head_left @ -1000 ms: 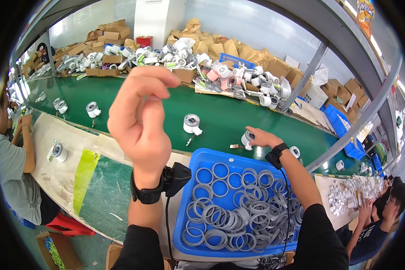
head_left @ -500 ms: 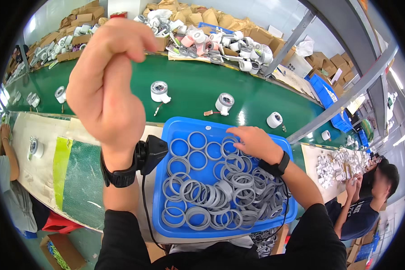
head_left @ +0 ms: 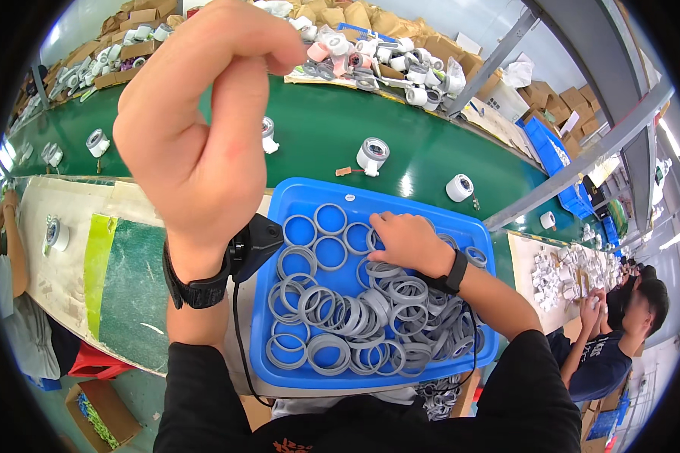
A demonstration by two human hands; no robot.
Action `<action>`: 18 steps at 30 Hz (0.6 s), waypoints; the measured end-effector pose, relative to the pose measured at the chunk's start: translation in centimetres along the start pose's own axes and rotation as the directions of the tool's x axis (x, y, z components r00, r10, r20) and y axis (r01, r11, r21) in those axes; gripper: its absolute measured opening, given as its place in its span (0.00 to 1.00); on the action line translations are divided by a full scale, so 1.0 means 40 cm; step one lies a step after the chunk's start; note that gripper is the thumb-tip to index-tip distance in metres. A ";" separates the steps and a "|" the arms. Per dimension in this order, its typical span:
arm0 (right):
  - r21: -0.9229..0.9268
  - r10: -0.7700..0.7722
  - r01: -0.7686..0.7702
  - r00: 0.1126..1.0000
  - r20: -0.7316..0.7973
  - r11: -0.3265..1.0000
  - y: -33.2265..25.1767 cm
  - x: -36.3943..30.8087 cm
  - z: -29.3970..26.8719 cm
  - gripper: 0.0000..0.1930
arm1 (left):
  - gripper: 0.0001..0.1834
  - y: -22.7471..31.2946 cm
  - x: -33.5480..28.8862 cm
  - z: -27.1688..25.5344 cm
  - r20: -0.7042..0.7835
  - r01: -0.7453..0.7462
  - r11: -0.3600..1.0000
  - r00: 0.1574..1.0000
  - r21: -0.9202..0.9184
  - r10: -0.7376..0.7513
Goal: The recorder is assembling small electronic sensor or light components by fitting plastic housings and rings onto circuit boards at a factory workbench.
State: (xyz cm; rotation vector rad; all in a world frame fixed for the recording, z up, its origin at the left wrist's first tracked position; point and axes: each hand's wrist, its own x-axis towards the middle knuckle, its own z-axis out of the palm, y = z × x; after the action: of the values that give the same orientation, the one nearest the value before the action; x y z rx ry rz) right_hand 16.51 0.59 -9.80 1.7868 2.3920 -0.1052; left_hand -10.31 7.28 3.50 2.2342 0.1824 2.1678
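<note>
My left hand (head_left: 204,128) is raised close to the camera, left of the tray, its fingers curled together. What the fingertips hold, if anything, is hidden behind the hand. A blue plastic tray (head_left: 347,281) in front of me bears many grey rings (head_left: 375,306), heaped toward its middle and right, with some lying flat at the left. My right hand (head_left: 412,243) reaches into the far part of the tray, palm down over the rings. Its thumb and index finger are apart and touch the rings beside a flat-lying one; no ring is visibly gripped.
Beyond the tray, white round housings (head_left: 372,155) with grey rims stand on a green conveyor belt (head_left: 310,113). A green mat (head_left: 132,279) lies at left. A slanting metal post (head_left: 574,177) rises at right, near a seated person (head_left: 604,351) and small white parts (head_left: 559,272).
My left hand has come closer to the camera and moved slightly right. My right hand has shifted a little left among the rings, and some rings now show to its right.
</note>
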 end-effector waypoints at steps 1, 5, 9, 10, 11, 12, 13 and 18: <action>-0.003 0.007 -0.007 1.000 -0.002 1.000 0.003 -0.006 -0.005 0.28 | 0.10 -0.001 0.001 0.007 0.025 0.012 1.000 1.000 -0.001 -0.012; 0.175 -0.092 0.097 0.995 -0.037 0.980 0.078 -0.007 -0.068 0.28 | 0.09 -0.001 -0.004 0.013 0.053 0.040 0.999 0.998 0.026 -0.042; 0.241 0.033 0.054 0.939 -0.341 0.969 0.264 0.017 -0.127 0.29 | 0.10 -0.012 -0.004 -0.009 0.051 0.062 0.998 0.997 0.011 -0.062; 0.209 0.115 -0.046 0.937 -0.329 0.977 0.334 0.024 -0.118 0.29 | 0.09 -0.006 0.000 -0.007 0.058 0.080 0.997 0.995 -0.003 -0.080; 0.171 0.197 -0.148 0.926 -0.322 0.974 0.408 0.022 -0.101 0.29 | 0.09 -0.003 0.004 0.000 0.049 0.075 0.997 0.996 -0.009 -0.075; 0.155 0.254 -0.218 0.927 -0.277 0.964 0.477 0.014 -0.076 0.29 | 0.09 -0.003 0.006 0.011 0.079 0.070 0.997 0.995 -0.012 -0.069; 0.145 0.297 -0.269 0.925 -0.236 0.952 0.523 0.022 -0.047 0.30 | 0.09 0.006 0.012 0.008 0.117 0.062 0.998 0.991 0.004 -0.062; 0.147 0.399 -0.379 0.904 -0.152 0.914 0.578 -0.008 0.050 0.32 | 0.08 0.024 0.003 0.059 0.182 0.081 0.994 0.981 -0.071 -0.067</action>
State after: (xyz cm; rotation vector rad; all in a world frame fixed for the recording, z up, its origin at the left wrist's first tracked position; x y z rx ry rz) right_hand 38.89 6.60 -10.87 2.3852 2.1159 -0.0348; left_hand -7.90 6.50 3.63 2.3229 0.1695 1.8910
